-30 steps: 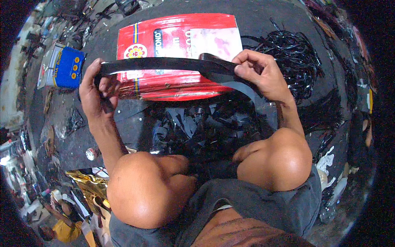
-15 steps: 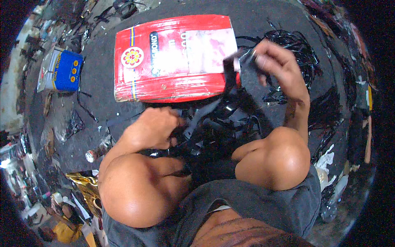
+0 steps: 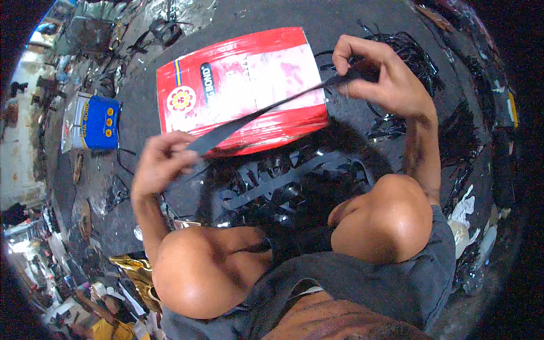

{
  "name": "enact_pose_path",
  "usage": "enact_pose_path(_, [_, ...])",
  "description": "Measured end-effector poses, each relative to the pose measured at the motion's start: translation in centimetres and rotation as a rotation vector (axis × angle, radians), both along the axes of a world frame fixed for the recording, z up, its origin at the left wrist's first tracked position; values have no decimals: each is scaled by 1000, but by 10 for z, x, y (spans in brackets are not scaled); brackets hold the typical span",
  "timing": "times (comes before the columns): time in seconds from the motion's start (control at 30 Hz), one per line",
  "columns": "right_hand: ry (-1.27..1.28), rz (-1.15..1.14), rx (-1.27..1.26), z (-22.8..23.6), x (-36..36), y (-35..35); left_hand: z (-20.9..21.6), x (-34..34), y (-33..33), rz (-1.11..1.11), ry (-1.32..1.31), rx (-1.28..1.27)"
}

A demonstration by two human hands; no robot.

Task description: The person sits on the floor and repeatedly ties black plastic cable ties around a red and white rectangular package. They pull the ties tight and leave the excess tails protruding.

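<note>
On the dark floor (image 3: 249, 14), one blue-and-white container (image 3: 102, 123) is sitting left of one red carton (image 3: 226, 56), contents hidden from where I'm standing. One black strip (image 3: 228, 130) is slanting above the carton, the left hand (image 3: 161, 164) and right hand (image 3: 391, 76) each keeping fingers clamped on it.

Over on the left, a boxy blue-and-white container (image 3: 102, 124) stands on the dark grey floor (image 3: 362, 17). Nearer lies a crumpled sheet of shiny gold foil (image 3: 134, 271), beyond it someone in yellow (image 3: 113, 330); rightward, a crumpled white scrap (image 3: 464, 205).
</note>
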State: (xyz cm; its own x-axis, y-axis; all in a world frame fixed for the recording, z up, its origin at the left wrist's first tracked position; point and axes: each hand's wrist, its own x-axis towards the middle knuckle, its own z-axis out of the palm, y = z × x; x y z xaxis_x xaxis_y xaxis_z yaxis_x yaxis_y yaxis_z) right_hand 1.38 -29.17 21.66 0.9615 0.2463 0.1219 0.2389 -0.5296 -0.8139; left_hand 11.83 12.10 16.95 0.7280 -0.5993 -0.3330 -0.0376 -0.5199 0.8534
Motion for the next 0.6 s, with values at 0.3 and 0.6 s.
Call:
enact_pose_path(0.3, [38,-178,-309,-93,73,31,-27,102,79,197,-763,656])
enact_pose_path(0.6, [-175,-455,-380,-99,55,57,-87,23,-191,-3,-613,-443])
